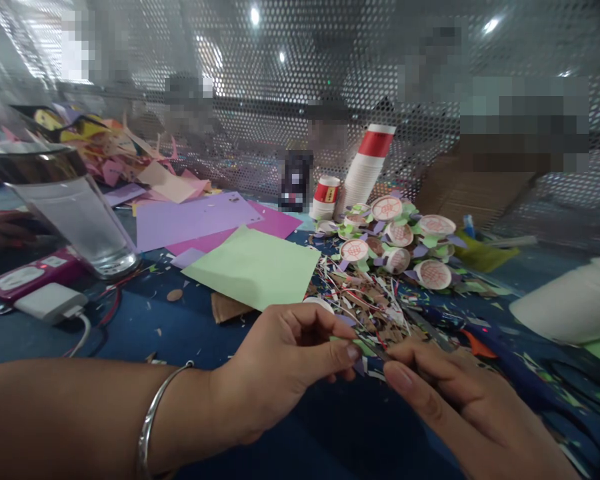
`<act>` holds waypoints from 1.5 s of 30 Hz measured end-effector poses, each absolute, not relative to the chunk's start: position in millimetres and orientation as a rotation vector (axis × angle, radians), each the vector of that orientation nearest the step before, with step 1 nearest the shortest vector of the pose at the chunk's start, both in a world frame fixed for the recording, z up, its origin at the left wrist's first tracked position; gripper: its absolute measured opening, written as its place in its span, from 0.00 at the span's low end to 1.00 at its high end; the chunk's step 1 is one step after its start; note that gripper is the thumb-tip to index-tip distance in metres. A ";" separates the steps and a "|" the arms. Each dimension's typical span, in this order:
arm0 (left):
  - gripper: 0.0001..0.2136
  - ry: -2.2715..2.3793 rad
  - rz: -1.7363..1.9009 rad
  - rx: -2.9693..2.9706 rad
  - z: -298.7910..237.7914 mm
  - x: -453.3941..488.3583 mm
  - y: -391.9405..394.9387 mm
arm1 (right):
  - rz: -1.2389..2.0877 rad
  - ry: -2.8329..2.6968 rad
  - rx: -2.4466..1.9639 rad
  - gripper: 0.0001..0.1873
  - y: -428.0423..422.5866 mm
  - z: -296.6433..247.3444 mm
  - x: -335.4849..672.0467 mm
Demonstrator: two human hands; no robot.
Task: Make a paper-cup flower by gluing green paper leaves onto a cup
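Observation:
My left hand (290, 363), with a silver bangle (153, 413) on the wrist, pinches a small green and purple paper scrap (361, 348) between thumb and forefinger. My right hand (460, 407) is closed around a thin dark tool, probably scissors (380, 352), whose tip meets the scrap. Both hands hover low over the blue table (190, 327), just in front of a heap of paper shreds (365, 300).
Behind the shreds lies a cluster of round cup-bottom flowers (395, 240) and stacked paper cups (367, 170). Green (255, 267), purple (195, 217) and pink sheets lie centre-left. A clear glass (75, 207), a white charger (50, 301) and a perforated metal screen (290, 80) stand around.

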State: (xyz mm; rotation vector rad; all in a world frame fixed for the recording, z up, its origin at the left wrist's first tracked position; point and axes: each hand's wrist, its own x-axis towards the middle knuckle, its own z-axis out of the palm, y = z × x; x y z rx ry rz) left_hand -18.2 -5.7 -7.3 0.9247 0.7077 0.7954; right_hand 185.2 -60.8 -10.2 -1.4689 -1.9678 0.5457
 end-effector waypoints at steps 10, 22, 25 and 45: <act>0.15 0.717 0.782 0.916 -7.9 -18.6 -7.0 | 0.579 -1.911 -1.466 0.20 -64.1 -10.7 183.0; 0.14 0.747 0.760 0.953 -9.9 -18.9 -7.2 | 0.760 -1.724 -1.531 0.24 -60.8 -13.4 185.8; 0.19 0.726 0.731 1.021 -12.1 -18.5 -9.1 | 0.793 -1.702 -1.525 0.24 -60.6 -14.2 183.6; 0.02 0.798 0.499 1.586 -9.1 -28.4 -6.5 | 0.885 -1.861 -1.497 0.20 -65.9 -19.0 178.7</act>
